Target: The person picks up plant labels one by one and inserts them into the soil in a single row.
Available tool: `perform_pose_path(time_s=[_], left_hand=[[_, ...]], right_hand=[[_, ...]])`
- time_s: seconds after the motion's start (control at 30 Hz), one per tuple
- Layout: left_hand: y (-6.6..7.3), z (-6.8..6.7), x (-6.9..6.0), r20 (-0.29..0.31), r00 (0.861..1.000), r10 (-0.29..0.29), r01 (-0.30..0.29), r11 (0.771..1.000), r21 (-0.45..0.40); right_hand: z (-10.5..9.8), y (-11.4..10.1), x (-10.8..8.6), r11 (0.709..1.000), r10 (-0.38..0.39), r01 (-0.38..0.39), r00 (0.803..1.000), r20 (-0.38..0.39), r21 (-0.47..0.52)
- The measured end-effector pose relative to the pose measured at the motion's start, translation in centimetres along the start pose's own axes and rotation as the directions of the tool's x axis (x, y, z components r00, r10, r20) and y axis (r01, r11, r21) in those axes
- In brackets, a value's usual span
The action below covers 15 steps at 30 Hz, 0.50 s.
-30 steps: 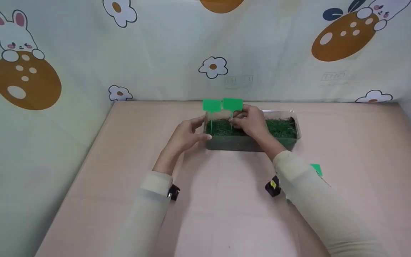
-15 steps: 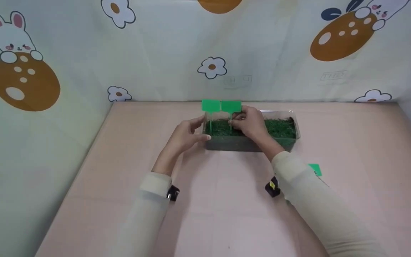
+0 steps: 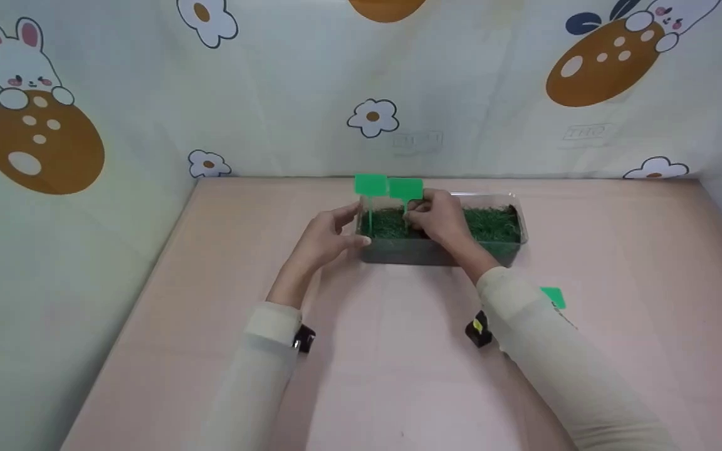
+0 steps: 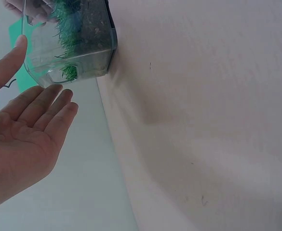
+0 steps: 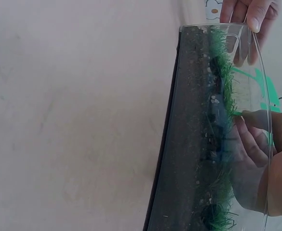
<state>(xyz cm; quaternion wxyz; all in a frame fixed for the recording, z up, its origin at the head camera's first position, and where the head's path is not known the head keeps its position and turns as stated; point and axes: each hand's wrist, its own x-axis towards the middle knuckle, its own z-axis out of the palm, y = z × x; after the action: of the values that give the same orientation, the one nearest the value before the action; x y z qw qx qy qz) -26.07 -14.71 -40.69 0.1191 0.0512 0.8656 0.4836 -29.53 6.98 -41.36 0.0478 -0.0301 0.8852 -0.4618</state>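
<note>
A clear rectangular box [image 3: 442, 253] holds dark soil and green grass [image 3: 492, 224]. Two green tags stand upright in its left half: the left tag [image 3: 370, 185] and the right tag [image 3: 405, 188]. My right hand [image 3: 442, 219] pinches the right tag's stem low down, near the grass; in the right wrist view that hand [image 5: 256, 144] shows behind the clear wall. My left hand [image 3: 323, 238] rests at the box's left end, thumb and fingers spread; in the left wrist view the hand [image 4: 30, 125] has straight, relaxed fingers at the rim [image 4: 59, 84].
Another green tag [image 3: 553, 297] lies on the pink table [image 3: 398, 388], partly hidden by my right sleeve [image 3: 543, 326]. Behind the box rises a wall [image 3: 286, 94] with printed flowers and rabbits.
The right tag's head has shifted slightly left and a little down, with my right hand dipping slightly alongside it. My left hand has kept its place at the box's end.
</note>
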Motion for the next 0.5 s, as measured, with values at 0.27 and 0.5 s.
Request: perform_pose_path(time_s=[0.27, 0.5], left_hand=[[0.11, 0.00, 0.06, 0.002, 1.000, 0.011, -0.011, 1.000, 0.013], [0.15, -0.07, -0.04, 0.004, 1.000, 0.011, -0.011, 1.000, 0.015]], right_hand=[[-0.26, 0.00, -0.06, 0.999, 0.024, -0.024, 1.000, 0.006, 0.020], [-0.34, 0.08, -0.02, 0.999, 0.018, -0.019, 1.000, 0.011, 0.043]])
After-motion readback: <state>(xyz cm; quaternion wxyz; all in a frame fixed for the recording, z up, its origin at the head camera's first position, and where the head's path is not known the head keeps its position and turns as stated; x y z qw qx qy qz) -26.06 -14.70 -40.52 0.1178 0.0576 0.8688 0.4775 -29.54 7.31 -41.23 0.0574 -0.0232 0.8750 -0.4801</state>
